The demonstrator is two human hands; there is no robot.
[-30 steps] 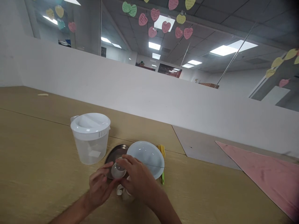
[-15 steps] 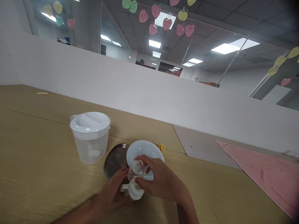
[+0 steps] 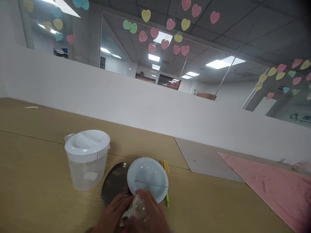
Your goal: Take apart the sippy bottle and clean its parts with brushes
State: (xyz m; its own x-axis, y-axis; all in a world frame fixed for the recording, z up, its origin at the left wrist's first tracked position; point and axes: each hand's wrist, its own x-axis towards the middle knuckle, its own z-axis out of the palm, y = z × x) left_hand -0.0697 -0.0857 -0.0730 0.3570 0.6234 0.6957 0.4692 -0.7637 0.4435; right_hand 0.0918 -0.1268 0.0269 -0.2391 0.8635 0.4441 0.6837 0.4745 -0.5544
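Low in the view, both my hands close round what looks like a baby bottle, with a clear domed top and a pale side handle. My left hand grips its left side. My right hand wraps round the right side, fingers blurred near the dome. The bottle's lower part is hidden by my hands. Just beyond them stands a white bowl, a thin dark rod lying across it. A dark metal tray is to the bowl's left, partly behind my left hand.
A clear plastic pitcher with a white lid stands at left. Right of the bowl lies a brush with a yellow head and green handle. A pink cloth covers the right side. Behind the table runs a white wall.
The view has tilted up, so the table things appear lower. My hands have drawn closer together round the bottle, and the bowl's inside with the rod now shows.
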